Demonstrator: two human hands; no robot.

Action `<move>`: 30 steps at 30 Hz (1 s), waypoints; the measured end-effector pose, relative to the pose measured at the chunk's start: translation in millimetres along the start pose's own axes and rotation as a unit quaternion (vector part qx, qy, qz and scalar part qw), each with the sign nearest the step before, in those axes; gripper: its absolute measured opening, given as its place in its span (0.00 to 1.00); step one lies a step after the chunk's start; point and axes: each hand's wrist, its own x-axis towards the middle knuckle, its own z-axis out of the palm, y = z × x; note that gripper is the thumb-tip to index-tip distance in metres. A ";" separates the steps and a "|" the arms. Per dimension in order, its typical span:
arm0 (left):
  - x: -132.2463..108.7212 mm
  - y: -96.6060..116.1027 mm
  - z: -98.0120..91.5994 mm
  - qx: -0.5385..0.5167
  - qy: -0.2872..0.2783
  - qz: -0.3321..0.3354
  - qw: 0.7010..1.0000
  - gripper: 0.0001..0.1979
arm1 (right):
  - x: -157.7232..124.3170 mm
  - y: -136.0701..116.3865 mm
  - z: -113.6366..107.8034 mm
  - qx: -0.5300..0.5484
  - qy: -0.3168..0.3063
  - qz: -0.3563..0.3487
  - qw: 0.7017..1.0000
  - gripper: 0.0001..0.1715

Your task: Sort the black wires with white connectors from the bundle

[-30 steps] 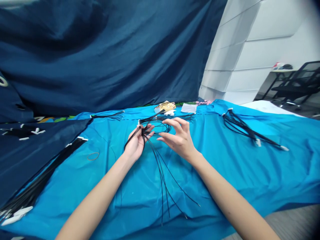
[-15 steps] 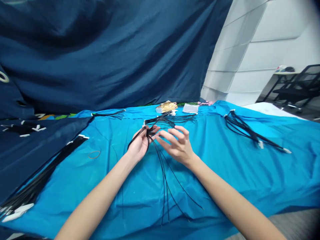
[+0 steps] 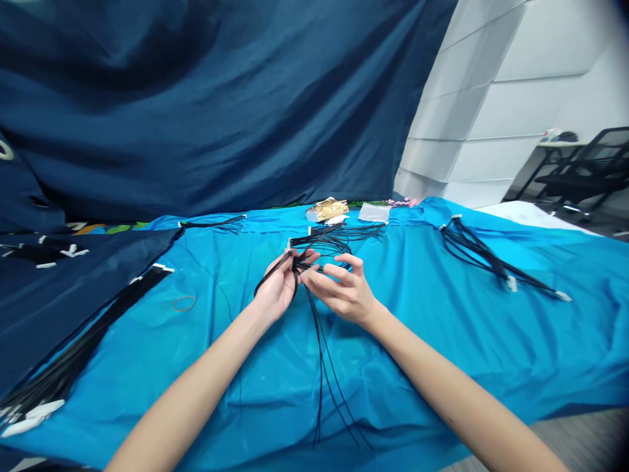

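My left hand (image 3: 279, 283) is wrapped round a bundle of thin black wires (image 3: 297, 262). A white connector end (image 3: 289, 243) sticks up past its fingers, and a loop of wire hangs over the palm. Close by on the right, my right hand (image 3: 341, 288) has its fingers bent, with thumb and index fingertips pinched at wires coming out of the bundle. Several loose wire ends (image 3: 324, 367) hang down below both hands over the blue cloth. The exact contact at the right fingertips is partly hidden.
Black wire harnesses lie behind the hands (image 3: 361, 231), at right (image 3: 484, 255), at far left (image 3: 98, 328) and back left (image 3: 213, 224). A rubber band (image 3: 184, 303), gold packet (image 3: 327, 210) and white packet (image 3: 374, 212) rest on the blue cloth (image 3: 442, 341).
Fewer wires hang loose below my hands, and the one that slanted right has been drawn up. My right hand's fingers have closed in, and both hands have shifted slightly.
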 end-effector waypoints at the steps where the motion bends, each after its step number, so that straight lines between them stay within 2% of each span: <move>1: -0.1 -0.2 -0.2 -0.001 -0.001 -0.002 1.000 0.10 | 0.7 0.0 -0.6 0.006 -0.003 0.003 1.000 0.08; 8: -0.1 -1.5 -0.8 -0.023 -0.005 -0.018 1.000 0.11 | 0.4 0.8 -0.3 0.028 -0.021 0.038 0.999 0.07; 11: 0.9 -1.8 -1.2 -0.033 -0.001 -0.016 0.999 0.12 | 0.6 -0.4 0.6 0.062 -0.029 0.117 0.991 0.07; 13: 1.4 -1.6 -1.4 -0.034 0.008 -0.008 0.999 0.13 | 3.6 -1.4 -1.1 0.128 -0.041 0.205 0.969 0.06; 15: 1.5 -1.2 -1.6 -0.031 0.007 -0.003 0.999 0.12 | 8.4 -1.1 -4.3 0.228 -0.041 0.303 0.924 0.06; 16: 1.4 -1.0 -1.7 -0.029 0.003 -0.001 1.000 0.12 | 10.8 0.0 -6.2 0.287 -0.030 0.353 0.890 0.06; 17: 1.3 -0.9 -1.7 -0.026 -0.002 0.000 1.000 0.11 | 13.0 1.9 -8.1 0.348 -0.013 0.403 0.846 0.06; 19: 0.9 -0.8 -1.9 -0.019 -0.008 0.005 1.000 0.11 | 16.1 8.1 -12.0 0.461 0.044 0.489 0.739 0.07; 21: 0.4 -1.3 -2.4 -0.011 -0.011 0.012 1.000 0.10 | 17.3 17.1 -16.4 0.536 0.113 0.543 0.636 0.10; 22: 0.2 -1.8 -2.8 -0.008 -0.012 0.014 1.000 0.10 | 17.4 21.9 -18.8 0.554 0.142 0.557 0.603 0.10; 23: -0.2 -2.4 -3.3 -0.002 -0.015 0.016 1.000 0.09 | 17.2 26.5 -21.3 0.558 0.163 0.564 0.587 0.11; 24: -0.6 -3.1 -3.9 0.004 -0.021 0.019 1.000 0.09 | 16.9 30.4 -23.8 0.547 0.176 0.567 0.590 0.11; 25: -1.1 -3.9 -4.5 0.013 -0.030 0.024 0.999 0.09 | 16.5 33.2 -25.9 0.522 0.184 0.565 0.611 0.12; 26: -1.8 -4.7 -5.0 0.023 -0.040 0.030 0.998 0.08 | 16.2 34.6 -27.6 0.484 0.186 0.556 0.650 0.13; 28: -3.2 -6.1 -5.6 0.042 -0.062 0.046 0.996 0.08 | 15.4 33.0 -29.0 0.374 0.164 0.508 0.758 0.13; 30: -4.4 -7.4 -5.4 0.053 -0.076 0.061 0.994 0.08 | 14.7 26.7 -27.3 0.251 0.105 0.409 0.871 0.12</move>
